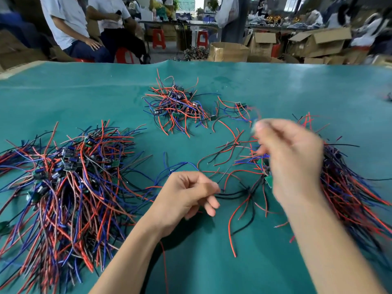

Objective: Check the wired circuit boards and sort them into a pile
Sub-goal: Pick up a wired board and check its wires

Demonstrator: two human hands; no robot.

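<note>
Mostly motion-blurred right hand [292, 160]

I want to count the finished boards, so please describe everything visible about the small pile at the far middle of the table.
The small far pile of wired circuit boards lies on the teal table cover: several small boards tangled in thin red, blue and black wires that splay outward. Neither hand touches it. One separate board with wires lies just to its right.

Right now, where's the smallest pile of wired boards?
Head view: the smallest pile lies on the green mat at centre, towards the far edge, beyond both hands, with one lone wired board just to its right.
</note>
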